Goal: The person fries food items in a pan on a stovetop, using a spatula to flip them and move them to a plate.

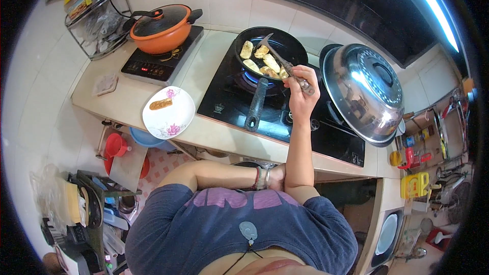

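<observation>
My right hand grips the handle of a metal spatula, whose blade is inside a black frying pan. Several browned, pale yellow pieces of food lie in the pan, over a blue gas flame. The pan's speckled handle points towards me. My left hand is tucked under my right elbow, a bangle and bracelets on its wrist; its fingers are mostly hidden. To the left, a flowered white plate holds one brown piece of food.
An orange lidded pot stands on an induction cooker at the back left. A large pan with a domed metal lid sits on the right of the gas hob. A small plastic-wrapped tray lies near the counter's left end.
</observation>
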A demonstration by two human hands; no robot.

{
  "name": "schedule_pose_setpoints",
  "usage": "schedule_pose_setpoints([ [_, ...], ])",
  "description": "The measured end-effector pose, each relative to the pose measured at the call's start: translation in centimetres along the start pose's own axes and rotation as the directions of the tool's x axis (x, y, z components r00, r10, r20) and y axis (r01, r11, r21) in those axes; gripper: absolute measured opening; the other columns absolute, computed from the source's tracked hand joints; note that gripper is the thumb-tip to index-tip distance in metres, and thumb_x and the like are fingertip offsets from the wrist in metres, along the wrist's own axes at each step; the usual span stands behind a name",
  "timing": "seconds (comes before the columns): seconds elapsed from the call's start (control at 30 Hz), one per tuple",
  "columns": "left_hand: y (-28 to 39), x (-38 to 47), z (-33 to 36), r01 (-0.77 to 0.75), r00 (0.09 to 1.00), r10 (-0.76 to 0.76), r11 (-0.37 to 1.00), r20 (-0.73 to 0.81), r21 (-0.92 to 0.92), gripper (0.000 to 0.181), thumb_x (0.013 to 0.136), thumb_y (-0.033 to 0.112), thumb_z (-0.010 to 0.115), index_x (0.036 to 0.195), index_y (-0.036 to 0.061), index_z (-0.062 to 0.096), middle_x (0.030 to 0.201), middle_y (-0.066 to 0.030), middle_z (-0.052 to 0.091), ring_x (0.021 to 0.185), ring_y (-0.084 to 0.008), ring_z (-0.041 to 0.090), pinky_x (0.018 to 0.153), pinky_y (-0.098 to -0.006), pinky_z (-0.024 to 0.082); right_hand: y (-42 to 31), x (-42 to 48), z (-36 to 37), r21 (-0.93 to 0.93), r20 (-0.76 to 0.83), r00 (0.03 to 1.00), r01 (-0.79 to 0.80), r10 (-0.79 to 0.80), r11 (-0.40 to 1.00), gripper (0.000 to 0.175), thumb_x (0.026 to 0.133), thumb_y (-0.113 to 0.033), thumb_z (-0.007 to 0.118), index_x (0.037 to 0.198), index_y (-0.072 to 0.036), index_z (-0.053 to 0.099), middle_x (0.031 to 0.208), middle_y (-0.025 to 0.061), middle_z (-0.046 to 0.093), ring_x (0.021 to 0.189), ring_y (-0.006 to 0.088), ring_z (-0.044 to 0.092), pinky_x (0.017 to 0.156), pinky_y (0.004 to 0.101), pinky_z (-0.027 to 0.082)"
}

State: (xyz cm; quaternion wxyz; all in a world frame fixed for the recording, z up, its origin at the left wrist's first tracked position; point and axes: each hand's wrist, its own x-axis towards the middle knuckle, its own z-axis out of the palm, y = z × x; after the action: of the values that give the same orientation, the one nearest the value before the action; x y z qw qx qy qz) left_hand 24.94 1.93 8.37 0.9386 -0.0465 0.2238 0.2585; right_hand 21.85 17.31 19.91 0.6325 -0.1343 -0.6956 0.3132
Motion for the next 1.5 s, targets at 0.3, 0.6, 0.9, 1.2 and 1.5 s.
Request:
schedule_pose_setpoints([
  [0.3, -0.1, 0.8, -0.5, 0.024, 0.997, -0.028, 0.998, -0.072, -0.051, 0.057, 0.088, 0.055, 0.052, 0.117, 0.006, 0.059, 0.122, -0.0128, 0.061, 0.11, -0.0274, 0.058, 0.097, -0.0485, 0.043, 0.0, -0.4, 0.5, 0.336, -0.013, 0.982, -0.172, 0.186, 0.926, 0.017, 0.08, 0.014, 0.052, 0.093, 0.003, 0.056, 0.103, 0.0125, 0.056, 0.072, 0.0145, 0.065, 0.06, 0.0226, 0.053],
  [0.6, 0.1, -0.9, 0.8, 0.027, 0.999, -0.03, 0.997, -0.045, -0.069, 0.056, 0.086, 0.054, 0.055, 0.115, 0.0052, 0.059, 0.119, -0.0132, 0.062, 0.108, -0.0279, 0.059, 0.097, -0.0488, 0.044, 0.9, -0.5, 1.2, 0.185, 0.03, 0.99, -0.142, 0.138, 0.972, 0.018, 0.077, 0.013, 0.055, 0.092, 0.003, 0.056, 0.102, 0.0124, 0.056, 0.071, 0.0134, 0.063, 0.06, 0.0222, 0.052],
  [0.9, -0.2, -0.3, 0.0, 0.026, 0.999, -0.028, 0.997, -0.024, -0.077, 0.056, 0.087, 0.053, 0.055, 0.117, 0.0054, 0.059, 0.122, -0.0131, 0.06, 0.11, -0.0274, 0.058, 0.098, -0.048, 0.043, -0.3, -0.4, 0.6, 0.196, -0.03, 0.995, -0.091, 0.098, 0.976, 0.01, 0.083, 0.01, 0.054, 0.091, 0.003, 0.057, 0.103, 0.0127, 0.056, 0.074, 0.0148, 0.064, 0.065, 0.0256, 0.055],
  [1.2, 0.2, 0.4, -0.4, 0.021, 1.0, -0.021, 1.0, 0.007, -0.007, 0.061, 0.085, 0.06, 0.051, 0.117, 0.0086, 0.059, 0.121, -0.0113, 0.06, 0.111, -0.0271, 0.056, 0.097, -0.0469, 0.043, 1.2, 0.1, 1.1, 0.268, 0.05, 0.982, -0.19, 0.183, 0.945, 0.014, 0.08, 0.013, 0.053, 0.089, 0.003, 0.056, 0.101, 0.0101, 0.057, 0.074, 0.0139, 0.063, 0.066, 0.025, 0.053],
  [1.5, 0.9, -1.8, 1.0, -0.03, 0.999, 0.03, 1.0, 0.024, 0.0, 0.056, 0.087, 0.054, 0.052, 0.118, 0.0076, 0.058, 0.12, -0.0114, 0.061, 0.11, -0.0274, 0.058, 0.097, -0.0472, 0.043, 2.9, 0.9, 2.1, 0.074, 0.113, 0.99, -0.095, 0.086, 0.993, 0.017, 0.076, 0.014, 0.053, 0.087, 0.002, 0.056, 0.098, 0.0077, 0.058, 0.079, 0.0128, 0.061, 0.069, 0.0233, 0.052],
])
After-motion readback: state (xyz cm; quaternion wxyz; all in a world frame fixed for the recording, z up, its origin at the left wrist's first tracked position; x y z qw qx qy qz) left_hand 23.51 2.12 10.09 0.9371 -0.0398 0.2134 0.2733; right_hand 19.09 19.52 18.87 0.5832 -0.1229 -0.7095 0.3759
